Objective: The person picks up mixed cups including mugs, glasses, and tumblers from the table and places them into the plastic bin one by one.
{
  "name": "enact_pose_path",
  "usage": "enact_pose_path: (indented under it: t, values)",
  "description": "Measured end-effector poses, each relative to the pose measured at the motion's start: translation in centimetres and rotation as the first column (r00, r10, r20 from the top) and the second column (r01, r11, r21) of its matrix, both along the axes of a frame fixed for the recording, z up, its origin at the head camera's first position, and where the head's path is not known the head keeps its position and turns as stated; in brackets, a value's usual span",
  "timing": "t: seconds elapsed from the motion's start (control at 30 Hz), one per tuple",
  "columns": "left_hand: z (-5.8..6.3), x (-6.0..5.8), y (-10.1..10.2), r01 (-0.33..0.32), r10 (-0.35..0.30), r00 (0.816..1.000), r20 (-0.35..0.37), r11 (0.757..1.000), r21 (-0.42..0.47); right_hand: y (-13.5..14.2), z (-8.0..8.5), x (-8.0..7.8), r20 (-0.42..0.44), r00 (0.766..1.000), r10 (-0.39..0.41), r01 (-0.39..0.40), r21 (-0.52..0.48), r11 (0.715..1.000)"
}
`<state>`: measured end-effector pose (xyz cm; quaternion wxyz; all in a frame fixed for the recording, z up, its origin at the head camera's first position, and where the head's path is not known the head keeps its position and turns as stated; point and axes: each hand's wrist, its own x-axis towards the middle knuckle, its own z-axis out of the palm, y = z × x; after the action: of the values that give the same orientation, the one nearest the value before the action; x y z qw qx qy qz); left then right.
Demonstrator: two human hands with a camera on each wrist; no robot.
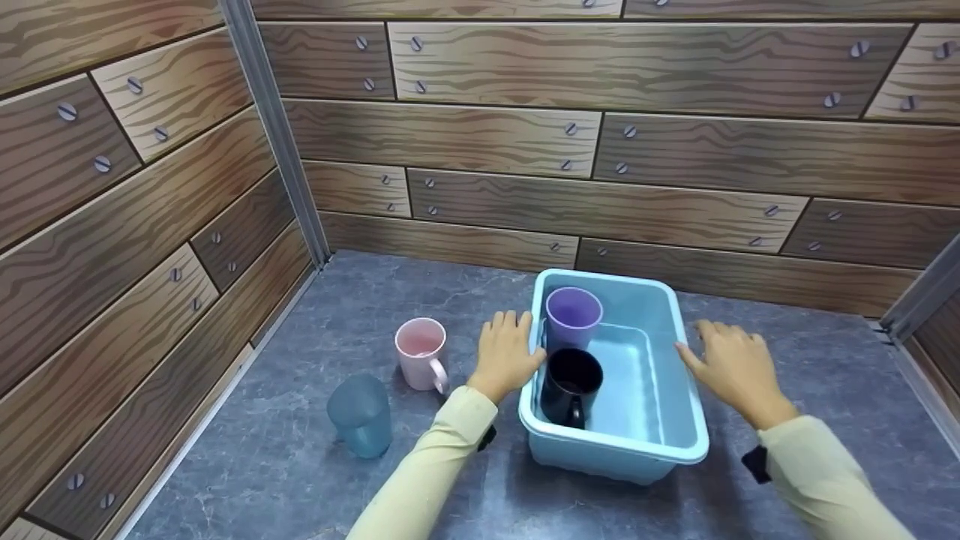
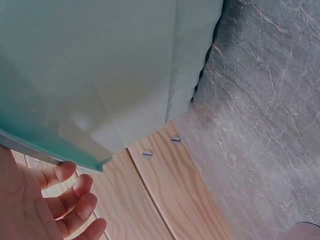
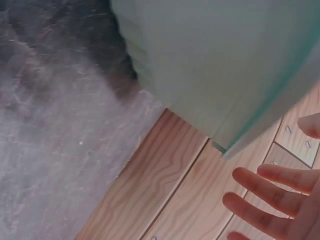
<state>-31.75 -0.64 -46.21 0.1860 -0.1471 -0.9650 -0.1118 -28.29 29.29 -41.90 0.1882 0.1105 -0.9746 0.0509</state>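
Note:
A light blue basin (image 1: 615,442) stands on the table, with a purple cup (image 1: 574,315) and a black mug (image 1: 571,390) inside along its left wall. My left hand (image 1: 506,356) is at the basin's left rim, its thumb over the edge and its fingers outside; the left wrist view shows the index finger against the rim (image 2: 55,159), the thumb hidden. Beside the right wall, my right hand (image 1: 739,367) is spread and apart from the basin, as the gap in the right wrist view also shows.
Left of the basin stand a pink mug (image 1: 416,364), handle toward my left forearm, and a translucent blue cup (image 1: 361,416). Wood-patterned panels (image 1: 480,142) enclose the grey marbled table (image 1: 255,465) at the back and sides.

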Motion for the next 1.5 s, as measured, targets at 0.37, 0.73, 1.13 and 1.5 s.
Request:
enact_pose_path:
  t: [0.37,0.73,1.13,1.5]
  values:
    - [-0.1,0.2,0.2,0.004,-0.004,1.0,-0.003,1.0,-0.001,0.1,-2.2,1.1,-0.027,0.999,-0.021,0.023,0.075,0.997]
    - [0.2,0.2,0.3,0.005,-0.005,1.0,0.004,1.0,0.009,0.3,-2.6,1.2,0.009,1.0,-0.029,0.029,0.042,0.999]
    - [0.5,0.0,0.0,-0.018,0.017,0.999,-0.028,0.999,-0.051,0.0,-3.2,1.3,0.003,0.999,-0.033,0.033,0.001,0.999]
    - [1.0,-0.1,0.0,-0.04,0.028,0.992,-0.121,0.995,-0.097,-0.3,-3.0,1.4,0.034,0.998,-0.05,0.05,-0.005,0.999]
